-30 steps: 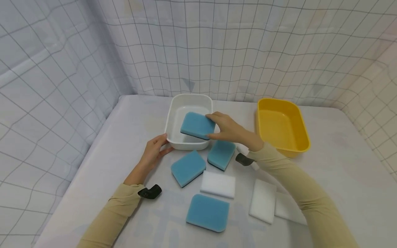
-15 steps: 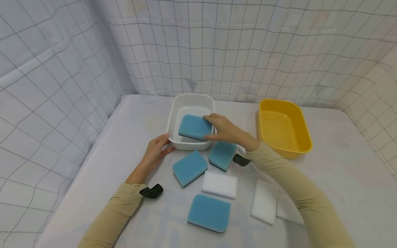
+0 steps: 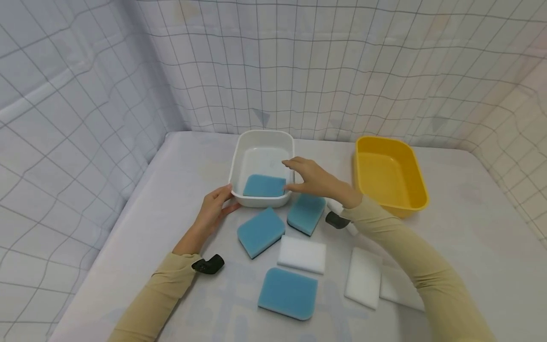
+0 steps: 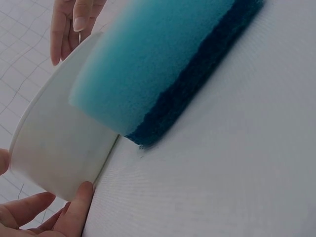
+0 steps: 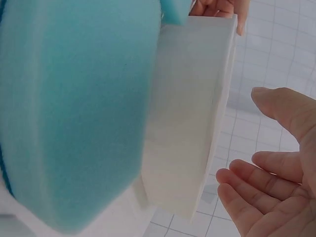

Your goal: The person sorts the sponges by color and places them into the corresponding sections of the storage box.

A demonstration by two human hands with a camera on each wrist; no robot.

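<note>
My left hand [image 3: 212,207] holds the near-left corner of the white plastic tub [image 3: 235,159], with fingertips [image 4: 79,207] at its wall and lower edge in the left wrist view. Inside the tub, a blue sponge [image 3: 264,185] lies along the near end. Over the tub's right rim is my right hand [image 3: 316,176]. Its thumb [image 5: 279,103] and fingers are spread apart with nothing between them in the right wrist view. Just outside the tub, two more blue sponges with dark undersides, the left one [image 3: 261,232] and the right one [image 3: 306,212], lie on the table.
A yellow tub [image 3: 386,175] stands at the back right. Nearer are another blue sponge [image 3: 288,293], a white sponge [image 3: 302,254] and a white pad [image 3: 363,278], with another white piece [image 3: 399,287] partly under the right sleeve. Grid-patterned cloth [image 3: 273,71] hangs behind the table.
The blue sponge my right hand was gripping has been let go and now lies in the white tub. The right hand stays over the rim; the left hand keeps its place.
</note>
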